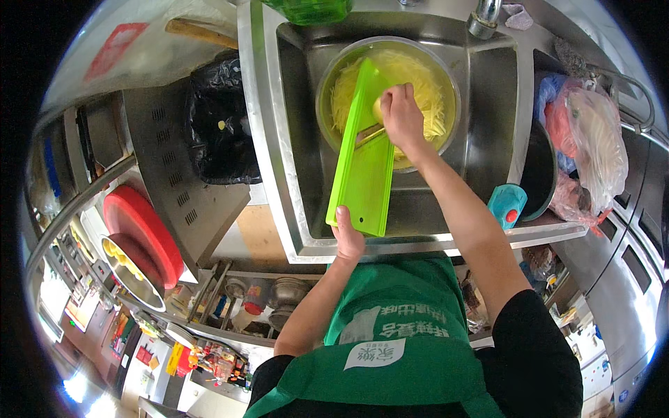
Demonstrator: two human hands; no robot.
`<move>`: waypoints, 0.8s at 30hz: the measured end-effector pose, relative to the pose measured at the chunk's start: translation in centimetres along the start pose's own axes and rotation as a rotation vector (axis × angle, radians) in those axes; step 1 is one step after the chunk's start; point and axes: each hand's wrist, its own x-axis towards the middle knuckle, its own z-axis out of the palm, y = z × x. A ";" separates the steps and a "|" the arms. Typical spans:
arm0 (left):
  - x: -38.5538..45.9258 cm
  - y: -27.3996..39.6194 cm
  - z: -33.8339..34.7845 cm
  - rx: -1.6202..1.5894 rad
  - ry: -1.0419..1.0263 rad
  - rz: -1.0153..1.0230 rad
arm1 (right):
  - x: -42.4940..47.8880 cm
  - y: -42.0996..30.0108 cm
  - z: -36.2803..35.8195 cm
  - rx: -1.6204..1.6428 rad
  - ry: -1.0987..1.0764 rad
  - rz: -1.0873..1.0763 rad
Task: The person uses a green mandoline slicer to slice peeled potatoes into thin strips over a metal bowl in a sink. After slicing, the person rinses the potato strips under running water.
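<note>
My left hand [347,236] grips the near end of a green plastic mandoline slicer [372,188], thumb on top. The slicer slopes over a round metal bowl [453,112] in the sink, its far end over the bowl. My right hand [403,116] is closed around a pale yellow peeled piece, probably potato [377,111], on the slicer just beyond its blade [370,135]. Fine pale yellow shreds [431,99] fill much of the bowl and seem to lie in liquid. My right fingers hide most of the piece.
A steel sink [486,125] surrounds the bowl, with a faucet [483,21] at its far right. A green container [313,8] stands beyond. Left is a bin lined with black plastic [214,151]; right are a teal peeler guard or holder [506,204] and plastic bags [596,141].
</note>
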 end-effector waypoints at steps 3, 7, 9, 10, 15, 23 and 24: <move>-0.1 -0.1 -0.7 -0.138 0.020 0.038 | -7.7 -6.9 -3.1 0.147 -0.141 -0.122; -0.8 0.2 -0.6 -0.143 -0.008 0.001 | -8.2 -7.7 -3.9 0.085 -0.249 -0.006; -0.3 -1.8 -1.0 -0.119 0.001 -0.022 | -1.4 -3.4 -0.9 0.006 -0.197 0.087; 0.0 -2.5 -1.1 -0.061 -0.009 -0.018 | 0.6 -1.2 -0.3 -0.027 -0.125 0.066; -0.3 -1.1 -1.3 -0.228 0.047 -0.035 | -9.4 -8.7 -4.1 0.167 -0.173 -0.171; 0.1 -2.1 -2.0 -0.095 -0.002 -0.056 | -0.7 -2.0 0.0 -0.030 -0.198 0.038; 0.2 -3.0 -2.7 -0.067 0.012 -0.015 | -3.9 -4.6 -0.9 0.010 -0.254 -0.032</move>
